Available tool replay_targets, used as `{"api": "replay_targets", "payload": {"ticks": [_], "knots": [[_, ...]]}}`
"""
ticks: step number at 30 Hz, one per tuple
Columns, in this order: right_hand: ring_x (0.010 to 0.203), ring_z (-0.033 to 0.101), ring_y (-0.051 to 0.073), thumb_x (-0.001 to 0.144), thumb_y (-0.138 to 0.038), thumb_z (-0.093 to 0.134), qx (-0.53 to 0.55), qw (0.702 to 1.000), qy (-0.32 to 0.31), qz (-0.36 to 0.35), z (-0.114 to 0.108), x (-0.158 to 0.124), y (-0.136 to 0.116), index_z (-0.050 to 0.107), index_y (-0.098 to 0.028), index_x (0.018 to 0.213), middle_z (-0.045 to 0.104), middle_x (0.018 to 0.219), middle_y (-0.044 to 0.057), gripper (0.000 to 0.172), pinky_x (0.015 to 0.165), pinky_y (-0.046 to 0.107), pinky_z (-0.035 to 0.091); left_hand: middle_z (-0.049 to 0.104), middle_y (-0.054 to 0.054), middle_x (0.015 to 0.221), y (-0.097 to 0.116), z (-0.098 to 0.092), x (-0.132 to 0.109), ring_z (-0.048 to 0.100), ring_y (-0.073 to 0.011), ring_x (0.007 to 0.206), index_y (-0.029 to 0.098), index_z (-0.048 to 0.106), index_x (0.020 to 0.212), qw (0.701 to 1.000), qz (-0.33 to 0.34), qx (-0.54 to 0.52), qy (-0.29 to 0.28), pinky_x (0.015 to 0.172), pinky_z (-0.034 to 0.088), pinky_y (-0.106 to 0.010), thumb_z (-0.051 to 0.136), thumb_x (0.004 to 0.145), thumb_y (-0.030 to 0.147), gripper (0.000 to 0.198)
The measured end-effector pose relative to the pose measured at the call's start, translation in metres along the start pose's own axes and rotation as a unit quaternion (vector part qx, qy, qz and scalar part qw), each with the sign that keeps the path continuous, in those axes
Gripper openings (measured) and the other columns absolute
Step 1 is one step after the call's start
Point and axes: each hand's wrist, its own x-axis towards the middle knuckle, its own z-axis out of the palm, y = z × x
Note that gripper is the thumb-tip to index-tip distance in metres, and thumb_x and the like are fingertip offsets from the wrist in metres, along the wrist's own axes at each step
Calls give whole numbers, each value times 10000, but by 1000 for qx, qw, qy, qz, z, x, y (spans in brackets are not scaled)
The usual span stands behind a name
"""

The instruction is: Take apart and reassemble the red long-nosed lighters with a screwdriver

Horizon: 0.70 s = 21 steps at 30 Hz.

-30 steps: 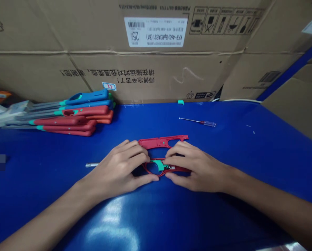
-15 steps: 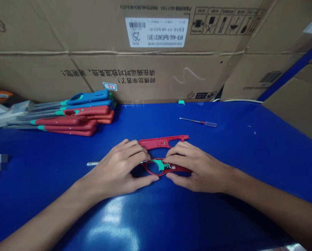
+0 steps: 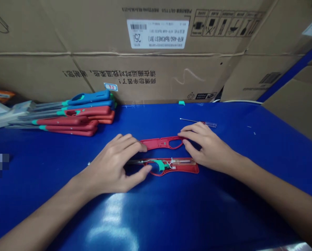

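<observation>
Pinching the right end of the far red half-shell (image 3: 156,143) between the thumb and fingertips of the right hand (image 3: 208,144), close to the oval opening at that end. Bending the left hand (image 3: 114,164) toward the opposite end of the same piece, spreading its thumb well away from the fingers and placing the index fingertip right at the left edge of the plastic. Covering that edge in doing so (and so being unable to tell a light touch from a real hold). Pointing the left thumb at the loop of the near red half-shell (image 3: 184,168), being unable to tell contact from hovering there. Having the near half on the blue tabletop (image 3: 224,209), open side up, and the far half just beyond, roughly parallel and also showing its hollow inside. Finding in the near half a green trigger (image 3: 160,165) by the loop, a white wire (image 3: 171,166) just to the right, and a clear tank (image 3: 184,162) along the far edge. Seeing a metal rod (image 3: 136,162) running left from there, passing under the left hand and peeking out as a small tip. Overlapping with the right hand part of a screwdriver (image 3: 210,124), lying farther back. Having red-handled lighters (image 3: 74,121) and blue-handled lighters (image 3: 89,97) piled at the back left, pointing their rods leftward before a cardboard wall (image 3: 53,28) bearing upside-down print. Noticing also a green scrap (image 3: 181,103) at the foot of the cardboard.
</observation>
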Motion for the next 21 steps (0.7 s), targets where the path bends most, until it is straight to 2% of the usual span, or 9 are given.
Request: {"api": "replay_targets", "payload": {"ticks": [4,9,14,18,21], "knots": [[1034,566,237,903,-174,508,5,998,-60,29,-1,0,7,670,-163,1046,650,1069,97,217,925,438,476,637,-96,957,-5,-3,1,569,-245,866,150,593,955,999,-16,24,18,785,433,-409,523,864,309,196],[1012,584,226,913,-174,523,21,996,-75,32,-2,0,8,655,-157,1073,638,1066,103,208,895,412,500,648,-91,956,-8,1,1,572,-238,871,144,603,968,998,-21,51,40,795,441,-411,484,897,256,178],[786,611,155,885,-158,591,74,997,-19,23,-4,0,4,627,-160,1075,629,941,67,193,722,303,524,652,-84,991,-7,6,2,576,-219,886,145,581,1043,995,-11,50,85,796,466,-377,541,903,222,165],[692,588,112,852,-114,621,136,990,45,-12,-5,-2,-14,646,-137,984,625,855,43,136,658,246,502,648,-93,1045,1,10,2,586,-213,902,157,502,1244,990,18,53,127,794,482,-361,614,887,216,379],[627,563,90,849,-120,625,193,979,61,-19,-5,-5,-34,658,-132,941,621,802,27,99,583,218,476,646,-89,1012,9,13,1,593,-207,882,181,435,1352,986,47,70,142,768,485,-355,644,876,192,520]]}}
